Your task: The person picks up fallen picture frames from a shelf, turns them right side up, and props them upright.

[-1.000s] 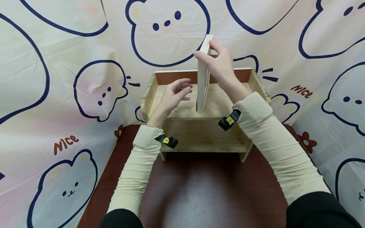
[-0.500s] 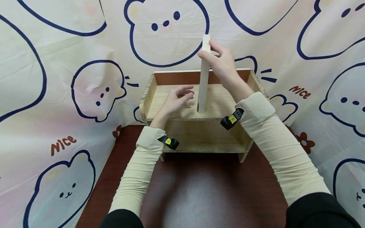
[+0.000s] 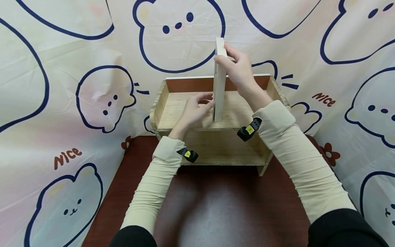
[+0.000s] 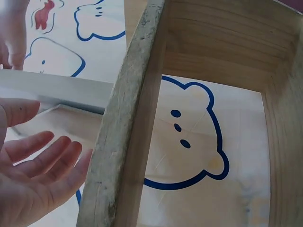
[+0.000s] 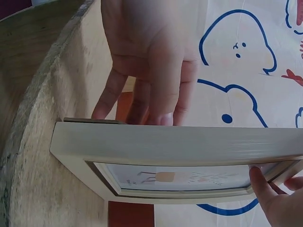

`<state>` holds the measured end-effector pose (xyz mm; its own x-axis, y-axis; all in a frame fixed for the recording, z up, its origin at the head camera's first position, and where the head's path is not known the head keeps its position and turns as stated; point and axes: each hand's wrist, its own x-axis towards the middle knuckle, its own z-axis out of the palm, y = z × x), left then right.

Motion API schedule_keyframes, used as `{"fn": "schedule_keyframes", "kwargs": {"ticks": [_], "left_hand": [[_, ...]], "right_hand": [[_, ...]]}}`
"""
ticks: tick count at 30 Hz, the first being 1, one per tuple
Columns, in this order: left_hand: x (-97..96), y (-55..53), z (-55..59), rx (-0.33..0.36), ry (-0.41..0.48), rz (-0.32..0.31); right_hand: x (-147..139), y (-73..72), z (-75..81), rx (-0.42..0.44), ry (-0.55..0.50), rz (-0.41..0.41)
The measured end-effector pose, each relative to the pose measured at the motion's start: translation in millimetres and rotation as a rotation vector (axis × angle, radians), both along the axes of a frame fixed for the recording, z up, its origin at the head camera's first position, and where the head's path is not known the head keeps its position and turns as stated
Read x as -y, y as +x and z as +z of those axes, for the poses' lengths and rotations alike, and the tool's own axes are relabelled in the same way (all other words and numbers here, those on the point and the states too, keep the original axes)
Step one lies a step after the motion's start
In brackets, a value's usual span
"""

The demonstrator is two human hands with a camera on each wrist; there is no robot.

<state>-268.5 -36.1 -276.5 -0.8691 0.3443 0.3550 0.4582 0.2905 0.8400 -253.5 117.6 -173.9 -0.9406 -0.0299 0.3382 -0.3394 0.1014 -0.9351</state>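
Observation:
A white picture frame (image 3: 220,82) stands upright, edge-on to the head view, on the top board of a small wooden shelf (image 3: 182,106). My right hand (image 3: 242,73) grips its upper part between thumb and fingers. In the right wrist view a drawing shows behind the frame's (image 5: 180,142) glazed face, with my right hand (image 5: 281,198) at one end. My left hand (image 3: 195,108) is at the frame's left side with loosely bent fingers. The left wrist view shows those fingers (image 4: 47,161) spread near a beige panel (image 4: 61,120) on that side; contact is unclear.
The shelf has raised side walls, a brown back strip (image 3: 188,84) and a lower board (image 3: 222,147). It stands on a dark red-brown table (image 3: 228,206). A cloth printed with bears (image 3: 108,99) hangs behind and at the sides.
My left hand has moved right, up to the frame's left side. The frame turned slightly one way and then partly back in my right hand, its foot staying on the shelf.

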Motion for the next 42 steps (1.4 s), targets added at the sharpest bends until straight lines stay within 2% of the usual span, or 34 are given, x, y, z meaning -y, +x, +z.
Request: {"fn": "schedule_keyframes", "kwargs": {"ticks": [5,11,19,23,30,36,42], "left_hand": [[-0.8,0.5,-0.5,-0.096,-0.062,0.052],[-2.1,1.7,-1.8,-0.132,-0.068,0.066],[-4.7,1.6,-0.6,-0.216,-0.079,0.091],[-4.0,3.4,0.3,-0.241,-0.113,0.145],[-4.9,9.8,-1.7,-0.374,-0.160,0.217],[-6.2,13.0,-8.8,-0.349,-0.176,0.266],[-5.2,12.2,-16.5,-0.327,-0.081,0.250]], "right_hand": [[2,-0.2,-0.6,-0.007,0.003,-0.023],[5,-0.2,-1.8,-0.018,0.009,-0.043],[5,0.9,-2.0,-0.020,0.011,-0.039],[6,1.0,-1.6,-0.025,0.009,-0.039],[8,-0.7,-3.7,-0.046,0.013,-0.035],[8,0.3,-3.4,-0.053,0.040,-0.045],[8,1.1,-3.0,-0.045,0.032,-0.045]]}}
